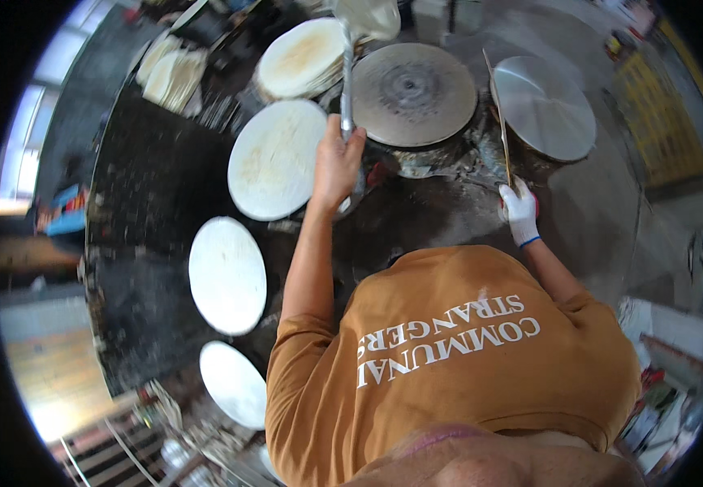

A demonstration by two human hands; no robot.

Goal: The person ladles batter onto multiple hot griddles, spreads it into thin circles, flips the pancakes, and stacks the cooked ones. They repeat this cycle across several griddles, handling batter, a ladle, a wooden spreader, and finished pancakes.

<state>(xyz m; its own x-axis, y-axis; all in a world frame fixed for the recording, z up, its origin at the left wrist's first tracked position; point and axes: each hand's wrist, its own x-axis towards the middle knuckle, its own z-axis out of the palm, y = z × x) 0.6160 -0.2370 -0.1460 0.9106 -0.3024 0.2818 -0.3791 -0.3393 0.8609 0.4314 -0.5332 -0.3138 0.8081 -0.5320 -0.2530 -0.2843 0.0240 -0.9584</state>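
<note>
My left hand, bare, is closed around a long metal handle that points away from me; its far end meets a pale, batter-like mass at the top edge. Beside it lies a round dark griddle. My right hand, in a white glove, grips a long thin stick that stands between this griddle and a shinier round metal plate. Left of my left hand rests a round white flatbread or sheet, and a stack of browned flatbreads is behind it.
On the dark table at left are another white disc and folded pale sheets. One more white disc is at lower left. A yellow crate or rack stands at far right.
</note>
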